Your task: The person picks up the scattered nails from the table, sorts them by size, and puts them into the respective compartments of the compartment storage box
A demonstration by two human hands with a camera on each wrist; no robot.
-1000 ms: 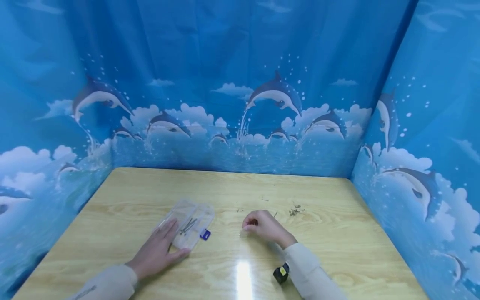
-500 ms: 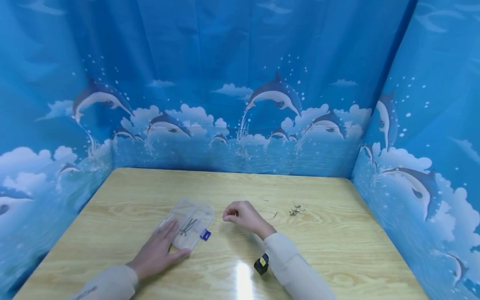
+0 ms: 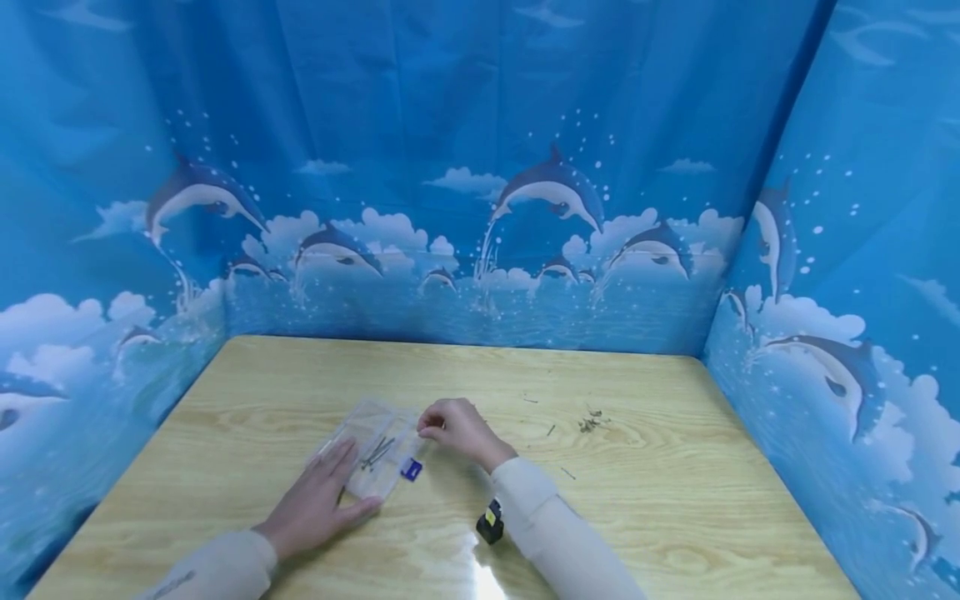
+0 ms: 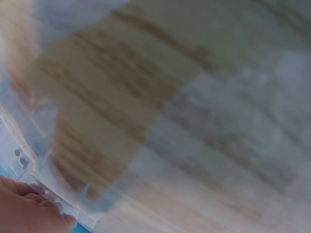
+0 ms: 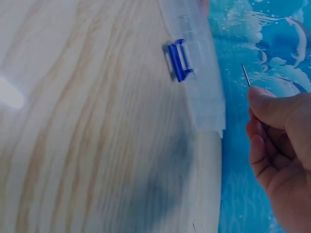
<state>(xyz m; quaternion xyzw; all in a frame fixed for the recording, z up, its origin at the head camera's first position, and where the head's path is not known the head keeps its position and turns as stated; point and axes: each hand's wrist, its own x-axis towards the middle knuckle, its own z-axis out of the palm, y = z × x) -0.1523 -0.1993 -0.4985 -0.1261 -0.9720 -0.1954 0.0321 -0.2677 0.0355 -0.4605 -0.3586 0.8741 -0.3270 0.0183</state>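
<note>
A clear plastic compartment box [image 3: 370,410] with a blue latch [image 3: 411,469] lies on the table, left of the middle. Several long thin nails [image 3: 377,452] lie inside it. My left hand [image 3: 318,504] rests on the box's near left side, fingers straight and thumb spread along the near edge; the left wrist view catches only part of this left hand [image 4: 31,208] at its lower left corner. My right hand [image 3: 459,433] is at the box's right end. Between thumb and forefinger it pinches a thin pointed nail [image 5: 246,75], whose tip sticks out past the fingers.
A small pile of nails or screws [image 3: 590,422] lies right of the middle. Single nails [image 3: 567,472] are scattered between it and my right arm. A small black device with a yellow label [image 3: 491,522] sits at the right sleeve. Dolphin-print curtains [image 3: 480,292] border the table.
My right hand has moved left across the table to the box's right end, and the black device has shifted left with the arm. My left hand and the box have stayed in place.
</note>
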